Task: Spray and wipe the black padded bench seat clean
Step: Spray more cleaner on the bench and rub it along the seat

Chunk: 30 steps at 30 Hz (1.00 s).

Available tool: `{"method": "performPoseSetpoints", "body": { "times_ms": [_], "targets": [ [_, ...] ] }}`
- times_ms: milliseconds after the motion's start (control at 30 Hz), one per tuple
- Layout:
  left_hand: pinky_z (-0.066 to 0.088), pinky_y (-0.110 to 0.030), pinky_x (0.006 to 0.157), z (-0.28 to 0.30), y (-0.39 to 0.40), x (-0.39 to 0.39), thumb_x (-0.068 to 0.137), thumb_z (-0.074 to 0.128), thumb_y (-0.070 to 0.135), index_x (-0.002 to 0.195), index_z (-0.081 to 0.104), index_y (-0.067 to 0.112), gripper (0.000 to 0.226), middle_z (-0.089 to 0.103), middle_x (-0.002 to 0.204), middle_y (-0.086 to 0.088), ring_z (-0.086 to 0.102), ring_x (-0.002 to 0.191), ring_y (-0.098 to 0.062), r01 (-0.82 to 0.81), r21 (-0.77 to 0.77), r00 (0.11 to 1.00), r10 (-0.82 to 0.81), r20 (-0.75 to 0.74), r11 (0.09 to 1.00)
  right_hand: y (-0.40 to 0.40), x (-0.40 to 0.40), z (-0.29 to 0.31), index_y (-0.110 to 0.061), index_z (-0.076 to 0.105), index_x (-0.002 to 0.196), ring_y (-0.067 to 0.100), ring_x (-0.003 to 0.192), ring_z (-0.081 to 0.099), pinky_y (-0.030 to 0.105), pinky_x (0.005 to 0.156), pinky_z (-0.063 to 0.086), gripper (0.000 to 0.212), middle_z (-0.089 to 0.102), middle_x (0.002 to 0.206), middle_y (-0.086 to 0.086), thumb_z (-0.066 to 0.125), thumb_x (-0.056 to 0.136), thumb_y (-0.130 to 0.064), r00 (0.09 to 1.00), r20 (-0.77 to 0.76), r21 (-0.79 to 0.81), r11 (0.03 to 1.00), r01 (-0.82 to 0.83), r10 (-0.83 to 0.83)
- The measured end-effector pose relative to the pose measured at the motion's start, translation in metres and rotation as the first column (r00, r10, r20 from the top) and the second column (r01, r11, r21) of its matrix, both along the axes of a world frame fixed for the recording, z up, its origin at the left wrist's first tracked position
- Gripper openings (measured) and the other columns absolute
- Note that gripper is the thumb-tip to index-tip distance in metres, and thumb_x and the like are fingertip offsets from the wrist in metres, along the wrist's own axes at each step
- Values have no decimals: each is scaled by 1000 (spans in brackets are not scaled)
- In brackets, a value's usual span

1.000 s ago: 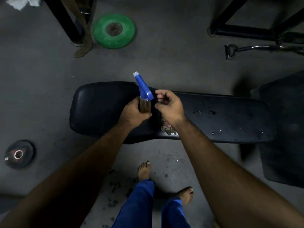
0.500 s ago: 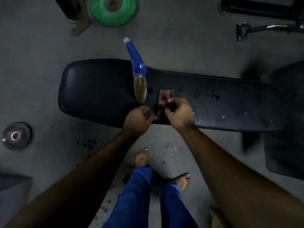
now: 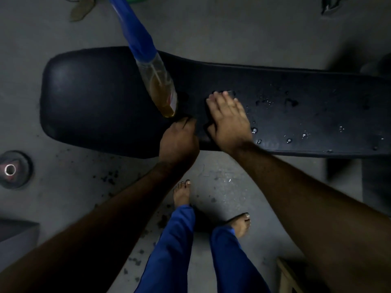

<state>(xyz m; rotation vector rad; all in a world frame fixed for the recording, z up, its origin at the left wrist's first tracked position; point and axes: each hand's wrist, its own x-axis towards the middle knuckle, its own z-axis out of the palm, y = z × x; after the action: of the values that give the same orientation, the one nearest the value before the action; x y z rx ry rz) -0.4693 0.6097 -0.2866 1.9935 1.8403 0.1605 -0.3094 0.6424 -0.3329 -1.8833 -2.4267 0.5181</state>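
Observation:
The black padded bench seat (image 3: 95,102) runs across the view from left to right. Water droplets (image 3: 296,132) dot its right half. A spray bottle (image 3: 160,87) with a blue trigger head and amber liquid stands on the seat near the middle, free of both hands. A dark cloth (image 3: 200,106) lies on the seat just right of the bottle. My right hand (image 3: 228,121) rests flat on it, fingers extended, thumb tucked at its near edge. My left hand (image 3: 179,140) is closed at the cloth's near-left corner, just below the bottle's base.
A small round weight plate (image 3: 12,169) lies on the concrete floor at the left, a grey box (image 3: 14,235) below it. My bare feet (image 3: 182,193) stand close to the bench's front edge. Dark equipment (image 3: 376,176) is at the right and a wooden edge (image 3: 287,273) at the bottom right.
My left hand let go of the spray bottle, which now stands on the seat. Both hands spread the cloth, and my right hand went from pinching it to lying flat on it.

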Motion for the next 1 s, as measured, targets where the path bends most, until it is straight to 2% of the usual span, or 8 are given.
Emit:
{"method": "performPoseSetpoints", "body": {
  "times_ms": [167, 333, 500, 633, 667, 800, 833, 1000],
  "targets": [
    [49, -38, 82, -7, 8, 4, 87, 51, 12, 119, 59, 5, 34, 62, 116, -14, 61, 98, -30, -45, 51, 999, 45, 13, 998, 24, -11, 3, -11, 36, 153, 32, 152, 20, 48, 124, 10, 74, 32, 161, 12, 47, 84, -34, 962, -43, 16, 963, 270, -269],
    [34, -42, 109, -28, -7, -3, 83, 40, 17, 132, 53, -2, 54, 51, 139, -22, 45, 131, -36, 40, 89, 998, -44, 46, 995, 15, 10, -4, -18, 43, 150, 26, 150, 27, 45, 123, 13, 72, 39, 158, 5, 45, 78, -28, 983, -110, 5, 989, -150, 149],
    [22, -46, 117, -43, -13, -3, 81, 37, 15, 143, 41, -1, 64, 36, 152, -19, 29, 143, -35, 58, 73, 997, -62, 55, 996, 62, -3, 1, -12, 43, 149, 32, 150, 26, 52, 123, 17, 68, 39, 158, 12, 44, 84, -30, 972, -98, 11, 976, 217, -215],
    [23, -48, 117, -44, -8, 1, 83, 38, 16, 143, 40, -1, 63, 35, 152, -21, 28, 143, -35, 54, 70, 997, -57, 46, 996, 35, 17, 0, -17, 45, 149, 28, 148, 30, 49, 123, 19, 69, 41, 157, 7, 38, 82, -30, 964, -123, -35, 970, -240, 234],
    [22, -48, 117, -45, -6, 2, 83, 38, 18, 143, 41, -1, 63, 35, 152, -20, 28, 143, -35, 49, 71, 998, -53, 46, 996, 45, 32, -2, -17, 44, 149, 30, 148, 31, 51, 122, 21, 70, 42, 156, 9, 38, 81, -31, 972, -86, -1, 976, -219, 218],
    [18, -47, 118, -55, -3, 4, 92, 37, 26, 145, 39, 1, 58, 33, 153, -19, 25, 144, -34, 55, 98, 998, -57, 20, 994, 80, 30, -5, -10, 31, 155, 35, 152, 19, 50, 124, 15, 72, 29, 162, 16, 42, 88, -34, 941, 51, -11, 942, 336, -335],
    [20, -48, 117, -57, -3, 5, 93, 39, 27, 144, 40, 1, 57, 34, 153, -20, 27, 144, -35, 56, 113, 998, -58, 15, 992, 69, 18, -3, -9, 30, 155, 35, 152, 18, 50, 124, 12, 73, 28, 162, 16, 40, 87, -34, 941, 20, -9, 941, 337, -337],
    [27, -50, 115, -57, 5, 15, 95, 49, 24, 142, 41, -3, 55, 37, 150, -23, 32, 142, -36, 110, 182, 991, -121, 51, 977, 10, 59, 0, -18, 32, 155, 28, 152, 20, 51, 124, 17, 77, 30, 163, 8, 32, 80, -35, 990, -27, -66, 988, -140, 138]
  ]
}}
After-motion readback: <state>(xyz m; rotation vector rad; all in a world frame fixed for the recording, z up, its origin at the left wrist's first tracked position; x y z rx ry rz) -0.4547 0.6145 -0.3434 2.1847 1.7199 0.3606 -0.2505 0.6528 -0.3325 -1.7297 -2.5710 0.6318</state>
